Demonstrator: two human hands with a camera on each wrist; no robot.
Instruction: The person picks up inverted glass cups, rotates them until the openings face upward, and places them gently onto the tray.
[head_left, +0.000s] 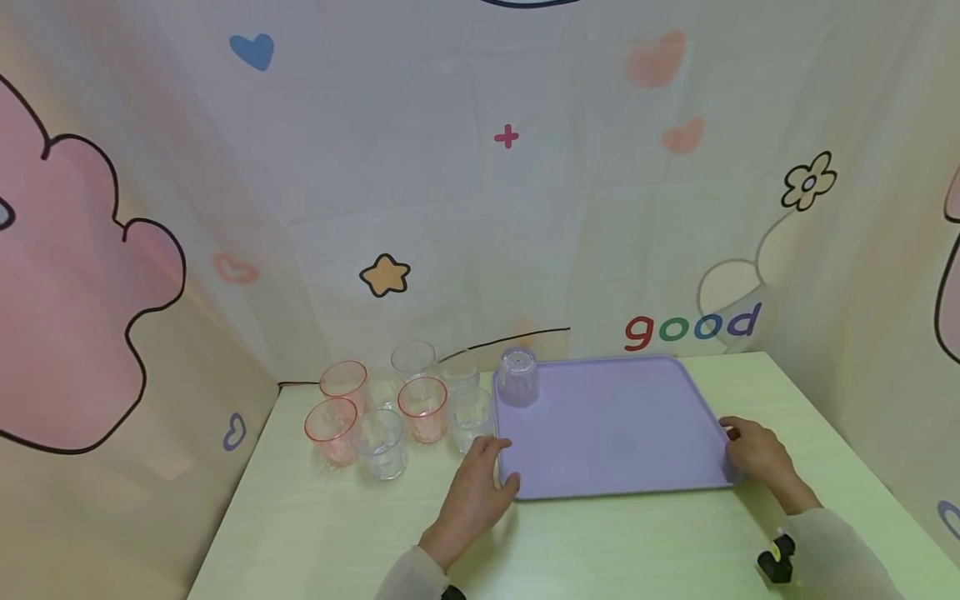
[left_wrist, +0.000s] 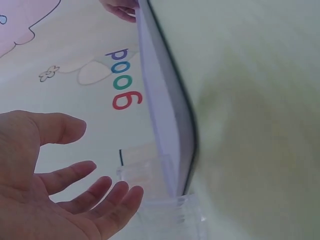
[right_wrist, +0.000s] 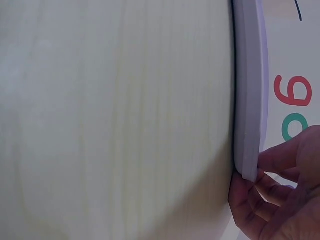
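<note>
A purple rectangular tray point(head_left: 622, 442) lies on the table with one clear cup point(head_left: 519, 379) upside down in its far left corner. My right hand point(head_left: 761, 457) holds the tray's right edge; in the right wrist view its thumb and fingers point(right_wrist: 242, 202) pinch the corner of the rim. Beside the near left corner is my left hand point(head_left: 474, 496), thumb and fingers spread. The left wrist view shows that hand point(left_wrist: 65, 195) with nothing in its grasp, apart from the tray's wall point(left_wrist: 170, 115). Nearest to its fingertips stands a clear cup point(head_left: 471, 421).
Left of the tray, several upright cups stand grouped: pink ones with red rims, such as this pink cup point(head_left: 423, 408), and clear ones, such as this clear cup point(head_left: 381, 446). A printed curtain point(head_left: 450, 167) hangs behind the pale table point(head_left: 315, 533) and along both sides.
</note>
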